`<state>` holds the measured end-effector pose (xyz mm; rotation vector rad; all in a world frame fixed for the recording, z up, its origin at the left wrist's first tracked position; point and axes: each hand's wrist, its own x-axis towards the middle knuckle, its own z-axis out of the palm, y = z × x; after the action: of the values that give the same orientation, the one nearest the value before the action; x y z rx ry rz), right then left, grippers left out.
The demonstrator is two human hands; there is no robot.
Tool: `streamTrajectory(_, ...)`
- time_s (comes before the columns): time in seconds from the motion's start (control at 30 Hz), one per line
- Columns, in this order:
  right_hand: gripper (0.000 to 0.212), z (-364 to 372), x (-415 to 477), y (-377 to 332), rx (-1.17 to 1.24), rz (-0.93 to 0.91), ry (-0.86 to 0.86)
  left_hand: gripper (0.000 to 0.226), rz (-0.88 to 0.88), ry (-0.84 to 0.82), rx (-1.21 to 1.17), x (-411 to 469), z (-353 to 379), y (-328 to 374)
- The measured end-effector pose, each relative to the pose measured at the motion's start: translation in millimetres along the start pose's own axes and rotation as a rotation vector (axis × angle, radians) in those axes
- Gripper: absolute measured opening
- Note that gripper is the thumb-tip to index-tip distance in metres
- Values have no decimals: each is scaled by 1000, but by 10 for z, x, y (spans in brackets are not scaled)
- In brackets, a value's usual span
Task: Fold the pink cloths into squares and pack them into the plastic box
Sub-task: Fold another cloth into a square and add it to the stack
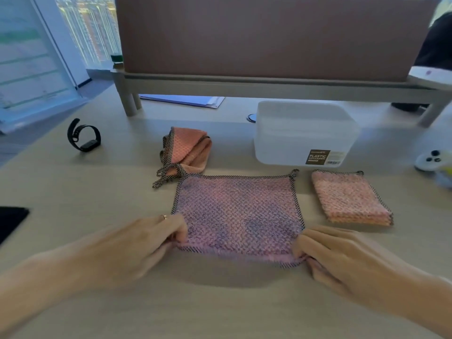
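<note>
Now both hands pinch the near edge of a pink cloth (pixel 238 211) spread flat on the counter (pixel 73 192): left hand (pixel 149 238) at its left corner, right hand (pixel 337 255) at its right. Behind it sits the plastic box (pixel 303 133), with a folded cloth (pixel 351 198) just in front of the box.

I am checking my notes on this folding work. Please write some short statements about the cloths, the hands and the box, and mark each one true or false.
1. Both hands, left hand and right hand, hold the near edge of the spread cloth. True.
2. The folded stack lies inside the plastic box. False: it lies on the table, in front of the box.
3. An unfolded pile lies left of the box. True.
4. A black wristband lies on the spread cloth. False: it stands far left on the table.
</note>
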<state>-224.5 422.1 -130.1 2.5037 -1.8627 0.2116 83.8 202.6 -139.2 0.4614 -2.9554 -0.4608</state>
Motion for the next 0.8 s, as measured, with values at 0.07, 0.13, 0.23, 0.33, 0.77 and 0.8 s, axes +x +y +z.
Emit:
streamTrajectory(0.07, 25, 6, -6, 44, 49, 34, -14, 36, 5, 3, -32, 13, -36, -14)
streamTrajectory(0.13, 44, 10, -19, 105, 150, 94, -29, 46, -16, 20, -76, 4, -57, -31)
streamTrajectory(0.23, 54, 16, -47, 144, 286, 194, 27, 43, -40, 71, -117, -34, -58, -49)
streamTrajectory(0.33, 47, 54, -73, 132, 351, 269, 142, 31, 4, 127, -67, -48, -49, -81)
streamTrajectory(0.77, 27, -146, 148, 221, 889, 516, 370, 45, -51, 119, -1, -21, -295, 34)
streamTrajectory(0.8, 26, -194, 188, 261, 928, 538, 389, 43, -51, 148, -43, 19, -387, 56)
